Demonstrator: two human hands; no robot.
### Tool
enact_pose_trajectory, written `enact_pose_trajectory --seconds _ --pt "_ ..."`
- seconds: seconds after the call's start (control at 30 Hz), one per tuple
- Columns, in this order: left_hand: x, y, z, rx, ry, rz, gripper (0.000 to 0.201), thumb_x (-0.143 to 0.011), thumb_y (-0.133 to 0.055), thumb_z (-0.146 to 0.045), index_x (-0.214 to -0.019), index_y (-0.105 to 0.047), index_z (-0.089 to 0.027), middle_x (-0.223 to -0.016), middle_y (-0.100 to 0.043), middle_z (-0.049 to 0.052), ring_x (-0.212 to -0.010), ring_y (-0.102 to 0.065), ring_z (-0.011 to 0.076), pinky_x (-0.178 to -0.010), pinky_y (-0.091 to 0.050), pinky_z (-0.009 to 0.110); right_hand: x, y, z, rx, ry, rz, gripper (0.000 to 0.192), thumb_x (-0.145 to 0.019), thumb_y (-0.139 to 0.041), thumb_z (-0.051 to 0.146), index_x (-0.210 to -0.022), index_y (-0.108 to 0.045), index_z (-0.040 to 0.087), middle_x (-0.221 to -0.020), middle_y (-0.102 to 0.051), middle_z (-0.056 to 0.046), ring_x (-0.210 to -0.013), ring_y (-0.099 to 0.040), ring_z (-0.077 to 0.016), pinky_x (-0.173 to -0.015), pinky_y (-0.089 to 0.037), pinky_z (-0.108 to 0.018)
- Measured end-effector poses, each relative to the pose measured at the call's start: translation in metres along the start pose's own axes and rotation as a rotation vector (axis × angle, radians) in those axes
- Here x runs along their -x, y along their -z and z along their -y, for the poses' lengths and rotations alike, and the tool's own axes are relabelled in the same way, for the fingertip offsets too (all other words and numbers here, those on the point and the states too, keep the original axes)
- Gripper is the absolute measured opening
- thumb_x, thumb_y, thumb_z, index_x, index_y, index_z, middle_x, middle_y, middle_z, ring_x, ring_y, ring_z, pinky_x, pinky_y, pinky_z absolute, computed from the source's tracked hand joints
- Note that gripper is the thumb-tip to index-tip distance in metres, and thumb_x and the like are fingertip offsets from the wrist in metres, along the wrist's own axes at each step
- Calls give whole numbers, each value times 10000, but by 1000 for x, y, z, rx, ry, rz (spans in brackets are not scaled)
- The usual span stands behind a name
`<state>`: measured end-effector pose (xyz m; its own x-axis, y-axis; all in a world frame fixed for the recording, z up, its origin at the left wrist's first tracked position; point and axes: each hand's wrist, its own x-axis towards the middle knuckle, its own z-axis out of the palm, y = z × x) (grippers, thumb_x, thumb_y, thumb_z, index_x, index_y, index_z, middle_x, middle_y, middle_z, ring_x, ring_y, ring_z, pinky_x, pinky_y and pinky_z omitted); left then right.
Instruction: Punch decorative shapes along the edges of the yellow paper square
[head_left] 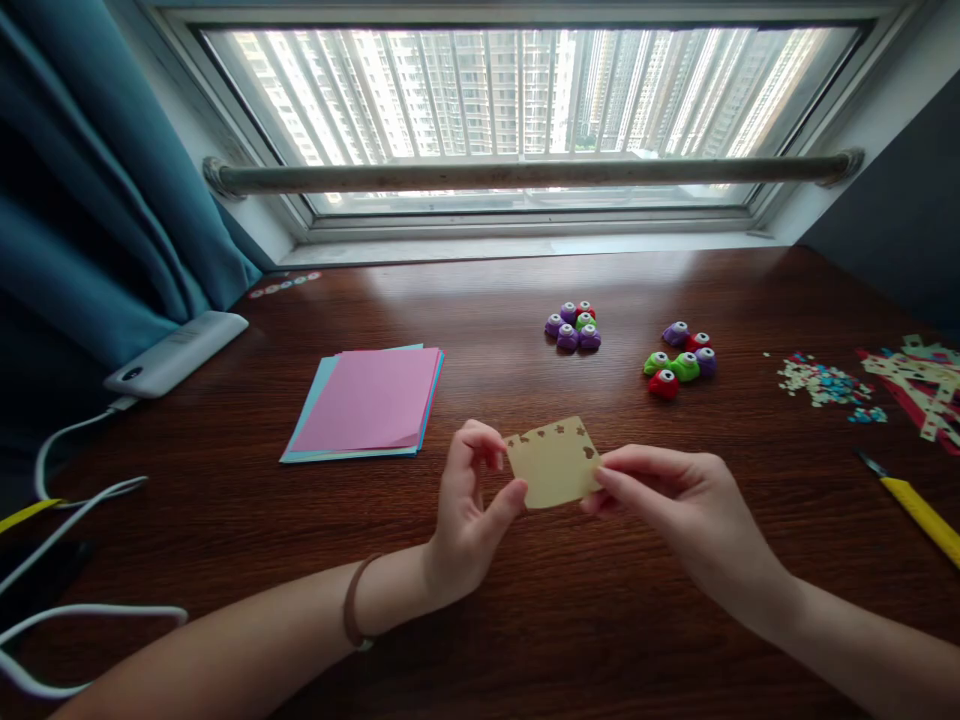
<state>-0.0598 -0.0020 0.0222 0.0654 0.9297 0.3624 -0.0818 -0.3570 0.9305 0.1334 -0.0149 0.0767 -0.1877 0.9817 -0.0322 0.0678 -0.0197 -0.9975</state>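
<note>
A small pale yellow piece of paper (553, 468) is held up above the table between both hands. Small shapes are punched through it along its top edge and near its right edge, and the dark wood shows through them. My right hand (690, 510) pinches the paper's right edge between thumb and fingers. On the opposite side, the thumb and index finger of my left hand (469, 520) close on the left edge. Two groups of purple, green and red craft punches (574, 328) (681, 360) sit farther back on the table.
Left of the hands lies a stack of pink and blue paper (367, 400). To the right are punched-out confetti (825, 380), cut paper strips (926, 390) and a yellow utility knife (919, 510) with its blade exposed. A white power bank (180, 352) with a cable (82, 510) lies by the curtain.
</note>
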Motion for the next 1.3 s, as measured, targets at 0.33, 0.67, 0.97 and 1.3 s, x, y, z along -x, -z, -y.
enact_pose_trajectory --seconds 0.33,0.67,0.97,1.3 --pt "-8 -3 1 321 389 24 431 -880 -366 -488 -629 -504 -167 -742 -451 16 -692 -435 163 -684 -393 292 6 4 14 -510 -398 45 187 -721 -720 305 -795 -692 136 -710 -678 -63 -629 -643 -121 -591 -512 -185" --pt "-3 0 3 347 391 87 488 -846 -375 -590 -711 -560 -159 -765 -472 36 -694 -453 173 -668 -414 303 5 4 15 -521 -449 44 224 -707 -727 322 -792 -672 122 -718 -674 -68 -649 -645 -120 -604 -502 -181" --pt "0 3 -1 267 400 138 564 -768 -427 -688 -790 -592 -149 -823 -546 92 -737 -514 231 -681 -437 349 6 2 12 -561 -498 82 219 -756 -688 309 -824 -663 103 -765 -691 -107 -681 -665 -128 -614 -509 -165" --pt "-2 5 -2 249 356 189 525 -769 -469 -649 -787 -581 -137 -797 -499 69 -686 -500 198 -617 -402 309 12 -1 14 -671 -528 118 136 -779 -671 251 -808 -668 119 -747 -698 -100 -691 -676 -132 -618 -517 -151"
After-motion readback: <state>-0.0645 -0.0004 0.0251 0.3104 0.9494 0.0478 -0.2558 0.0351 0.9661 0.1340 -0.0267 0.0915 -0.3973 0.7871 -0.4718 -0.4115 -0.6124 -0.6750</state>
